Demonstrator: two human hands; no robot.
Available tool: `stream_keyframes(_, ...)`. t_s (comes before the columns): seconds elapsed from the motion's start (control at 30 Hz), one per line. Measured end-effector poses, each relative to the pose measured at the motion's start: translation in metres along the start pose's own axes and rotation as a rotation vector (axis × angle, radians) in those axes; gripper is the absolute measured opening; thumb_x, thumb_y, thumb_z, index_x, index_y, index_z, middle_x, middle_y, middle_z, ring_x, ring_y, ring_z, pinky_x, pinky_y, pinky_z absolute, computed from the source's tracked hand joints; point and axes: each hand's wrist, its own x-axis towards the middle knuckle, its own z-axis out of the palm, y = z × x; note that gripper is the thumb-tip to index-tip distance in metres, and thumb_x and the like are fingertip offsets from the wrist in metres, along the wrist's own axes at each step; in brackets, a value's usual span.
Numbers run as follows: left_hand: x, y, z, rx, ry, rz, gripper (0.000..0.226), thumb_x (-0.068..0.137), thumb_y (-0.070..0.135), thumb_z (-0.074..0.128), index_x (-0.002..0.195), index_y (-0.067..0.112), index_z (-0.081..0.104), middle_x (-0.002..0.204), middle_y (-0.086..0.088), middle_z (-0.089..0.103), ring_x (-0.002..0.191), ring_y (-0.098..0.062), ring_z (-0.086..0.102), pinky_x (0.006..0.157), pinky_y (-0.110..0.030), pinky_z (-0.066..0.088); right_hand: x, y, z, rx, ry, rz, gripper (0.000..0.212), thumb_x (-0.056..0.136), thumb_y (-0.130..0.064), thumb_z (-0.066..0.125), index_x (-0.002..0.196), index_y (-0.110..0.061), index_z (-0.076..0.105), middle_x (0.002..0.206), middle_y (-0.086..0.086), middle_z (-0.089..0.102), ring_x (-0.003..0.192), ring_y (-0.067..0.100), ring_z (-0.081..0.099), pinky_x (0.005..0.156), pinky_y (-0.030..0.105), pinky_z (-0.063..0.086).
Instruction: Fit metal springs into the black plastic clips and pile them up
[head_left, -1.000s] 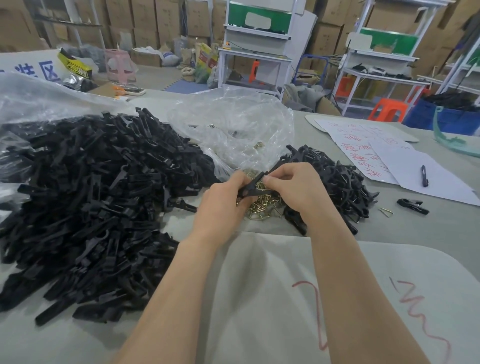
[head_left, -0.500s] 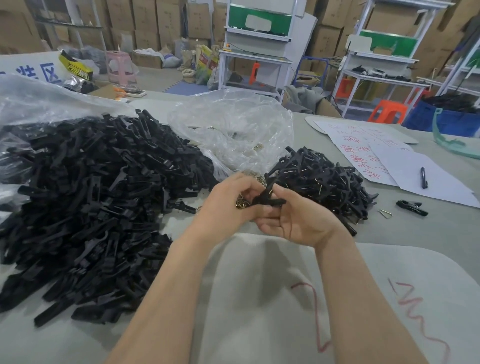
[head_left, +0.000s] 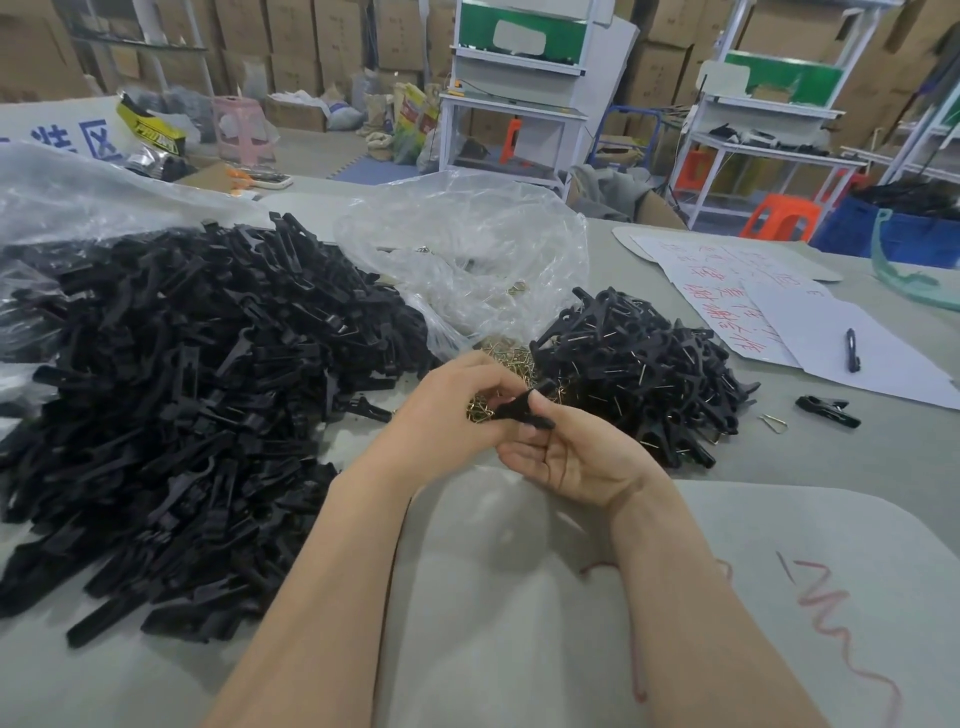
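Clear bag (head_left: 467, 249) holds brass springs (head_left: 506, 357); left hand (head_left: 452, 410), right hand (head_left: 576, 457) pinch clip (head_left: 519, 409)

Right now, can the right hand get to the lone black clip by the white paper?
Probably, once freed: the right hand grips a clip with the left hand, and bare table runs to the lone clip.

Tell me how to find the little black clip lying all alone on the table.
Start at the white paper sheets with red writing on the right of the grey table. Just in front of them, right of the smaller heap of black plastic clips, lies the single black plastic clip. Only it lies apart from any heap, with one loose metal wire spring beside it.
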Motion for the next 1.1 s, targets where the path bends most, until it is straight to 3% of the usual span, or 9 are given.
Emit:
stream_keyframes(0.13, 0.001, -0.005, 0.0, 0.006, -0.009, -0.027, 0.018, 0.075, 0.016, 0.079, 0.089, 0.022, 0.068, 0.087, 0.008, 0.058, 0.083, -0.004, 0.054, 0.08, -0.015, 0.041, 0.002, 0.0, -0.002, -0.027, -0.002, 0.009, 0.042, 0.074, -0.034, 0.059, 0.103, -0.003, 0.062, 0.075, 0.012, 0.073, 0.066, 0.019, 0.072, 0.058, 0.025, 0.058)
stream_keyframes(0.3, 0.001, -0.013, 0.004, 0.094, 0.081, -0.12, 0.021, 0.078, 0.027, 0.077, 0.091, 0.018, 0.063, 0.086, 0.008, 0.063, 0.085, -0.011, 0.057, 0.082, -0.028, 0.045, 0.002, -0.014, 0.004, -0.324, 0.232, -0.036, 0.057, 0.067, -0.059, 0.066, 0.099, -0.012, 0.064, 0.07, 0.005, 0.069, 0.056, 0.014, 0.065, 0.051, 0.023, 0.054)
stream_keyframes(0.4, 0.004, -0.014, 0.008, 0.136, 0.081, -0.092, 0.023, 0.08, 0.025, 0.075, 0.1, 0.021, 0.066, 0.093, 0.006, 0.063, 0.089, -0.015, 0.058, 0.086, -0.034, 0.047, 0.001, -0.027, 0.014, -0.701, 0.314, -0.229, 0.019, 0.085, -0.033, 0.07, 0.084, -0.014, 0.069, 0.067, 0.002, 0.065, 0.05, 0.009, 0.056, 0.047, 0.018, 0.047)
stream_keyframes(0.5, 0.006, -0.011, 0.006, 0.038, 0.207, -0.074, 0.048, 0.082, 0.027, 0.073, 0.127, 0.025, 0.057, 0.121, 0.007, 0.053, 0.107, -0.009, 0.054, 0.095, -0.021, 0.04, 0.002, -0.046, 0.026, -0.675, 0.625, -0.503, 0.005, 0.087, -0.021, 0.068, 0.083, -0.019, 0.066, 0.063, -0.004, 0.063, 0.051, 0.012, 0.058, 0.06, 0.028, 0.056)
stream_keyframes(0.6, 0.006, -0.007, -0.003, -0.149, 0.54, -0.153, 0.044, 0.089, 0.032, 0.064, 0.13, 0.023, 0.05, 0.126, 0.009, 0.05, 0.106, 0.004, 0.052, 0.09, -0.014, 0.042, 0.003, -0.062, 0.033, -0.48, 0.85, -0.598, 0.061, 0.091, -0.036, 0.062, 0.141, -0.014, 0.036, 0.101, 0.002, 0.062, 0.063, 0.009, 0.069, 0.076, 0.032, 0.059)
stream_keyframes(0.7, 0.006, -0.004, -0.014, -0.336, 0.89, -0.173, 0.024, 0.096, 0.025, 0.054, 0.118, 0.016, 0.056, 0.111, 0.008, 0.058, 0.097, 0.006, 0.057, 0.079, -0.008, 0.045, 0.002, -0.046, 0.04, -0.996, 0.963, -0.552, 0.081, 0.092, -0.039, 0.058, 0.152, -0.027, 0.004, 0.145, 0.015, 0.035, 0.094, 0.019, 0.06, 0.092, 0.03, 0.046)
stream_keyframes(0.8, 0.005, -0.003, -0.023, -0.412, 1.079, -0.146, 0.016, 0.098, 0.022, 0.046, 0.11, 0.016, 0.056, 0.105, 0.008, 0.06, 0.098, -0.009, 0.062, 0.084, -0.022, 0.05, 0.016, -0.018, 0.066, -1.259, 0.784, -0.643, 0.059, 0.091, -0.029, 0.06, 0.143, -0.019, 0.035, 0.128, 0.012, 0.052, 0.083, 0.012, 0.053, 0.08, 0.026, 0.047)
stream_keyframes(0.93, 0.004, -0.003, -0.033, -0.46, 1.202, -0.091, 0.016, 0.099, 0.017, 0.041, 0.107, 0.015, 0.054, 0.105, 0.003, 0.059, 0.089, -0.006, 0.062, 0.079, -0.023, 0.05, 0.058, 0.019, 0.105, -1.551, 0.309, -0.511, 0.045, 0.088, -0.022, 0.061, 0.132, -0.016, 0.053, 0.125, 0.011, 0.058, 0.115, 0.032, 0.051, 0.099, 0.039, 0.04)
stream_keyframes(1.1, 0.001, -0.001, -0.034, -0.472, 1.23, -0.097, 0.016, 0.097, 0.012, 0.042, 0.107, 0.014, 0.054, 0.109, -0.001, 0.059, 0.088, -0.006, 0.061, 0.081, -0.025, 0.051, 0.08, 0.049, 0.118, -1.808, 0.36, -0.446, 0.028, 0.092, -0.013, 0.051, 0.12, -0.01, 0.051, 0.124, 0.011, 0.052, 0.118, 0.032, 0.044, 0.096, 0.041, 0.034)
